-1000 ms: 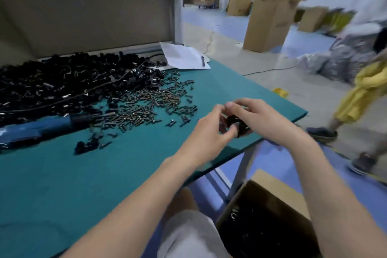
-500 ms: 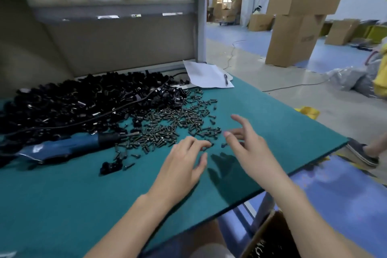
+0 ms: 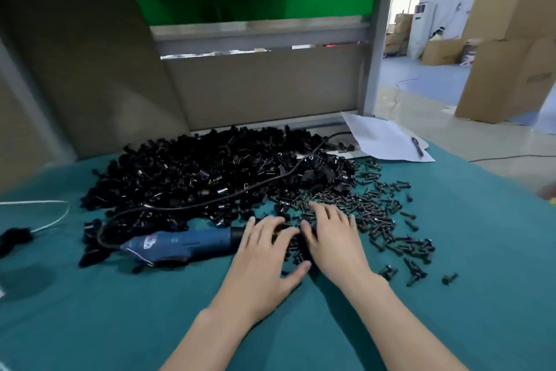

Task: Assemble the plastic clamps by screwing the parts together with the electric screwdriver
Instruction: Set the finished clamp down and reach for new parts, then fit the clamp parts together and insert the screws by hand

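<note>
Plastic clamp parts [image 3: 210,172] lie in a big black heap at the back of the green bench [image 3: 90,310], against the grey rear panel. To the right of the heap and running into its edge, a spread of dark screws [image 3: 379,214] covers the mat, with a few strays nearer the front edge. The electric screwdriver [image 3: 180,245], blue-bodied, lies on its side in front of the heap, its nose pointing right, and its black cord [image 3: 210,200] trails back over the clamp parts.

Both hands are palm-down with fingers straight and spread, gripping nothing that can be seen. The left hand [image 3: 264,256] is over the screwdriver's nose, where the screws begin, thumb stretched out to the right. The right hand [image 3: 331,241] is just beside it, its fingers resting on the screws. Some dark pieces show between the two hands, too blurred to identify.

A white sheet of paper [image 3: 382,142] with a pen [image 3: 417,146] on it sits at the far right corner of the bench. A thin white cable [image 3: 51,218] loops on the mat at the left. Cardboard boxes [image 3: 511,54] stand on the floor beyond.
</note>
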`<act>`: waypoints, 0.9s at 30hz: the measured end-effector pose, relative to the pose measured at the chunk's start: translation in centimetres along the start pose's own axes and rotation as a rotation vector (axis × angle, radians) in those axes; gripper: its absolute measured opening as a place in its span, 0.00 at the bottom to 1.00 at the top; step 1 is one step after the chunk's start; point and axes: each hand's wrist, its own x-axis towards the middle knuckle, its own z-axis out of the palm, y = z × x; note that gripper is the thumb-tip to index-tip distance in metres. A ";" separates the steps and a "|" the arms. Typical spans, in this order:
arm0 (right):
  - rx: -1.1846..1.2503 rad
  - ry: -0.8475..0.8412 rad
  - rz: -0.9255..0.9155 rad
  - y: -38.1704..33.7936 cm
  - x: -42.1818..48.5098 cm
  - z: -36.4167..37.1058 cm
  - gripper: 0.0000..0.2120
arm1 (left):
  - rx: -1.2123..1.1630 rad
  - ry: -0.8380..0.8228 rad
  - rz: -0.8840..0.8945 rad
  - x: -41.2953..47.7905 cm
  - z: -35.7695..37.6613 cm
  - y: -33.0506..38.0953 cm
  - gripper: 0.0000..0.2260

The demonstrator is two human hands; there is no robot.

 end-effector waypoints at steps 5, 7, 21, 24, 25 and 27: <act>0.116 0.158 0.013 0.8 1.4 0.2 0.20 | -0.019 0.006 -0.001 2.7 1.1 -0.5 0.27; 0.080 0.212 0.014 1.0 2.3 0.1 0.20 | -0.051 0.032 -0.008 2.8 1.3 -0.6 0.24; 0.011 0.167 0.108 1.3 8.2 0.1 0.14 | -0.134 0.068 -0.047 2.6 1.4 -0.6 0.19; 0.026 0.253 0.088 1.5 7.8 0.0 0.12 | -0.139 0.070 -0.048 2.5 1.3 -0.6 0.19; 0.057 0.300 0.062 1.5 7.7 0.0 0.12 | -0.140 0.071 -0.047 2.5 1.3 -0.6 0.19; 0.205 0.401 0.002 1.6 7.4 -0.2 0.11 | -0.144 0.081 -0.044 2.4 1.3 -0.6 0.18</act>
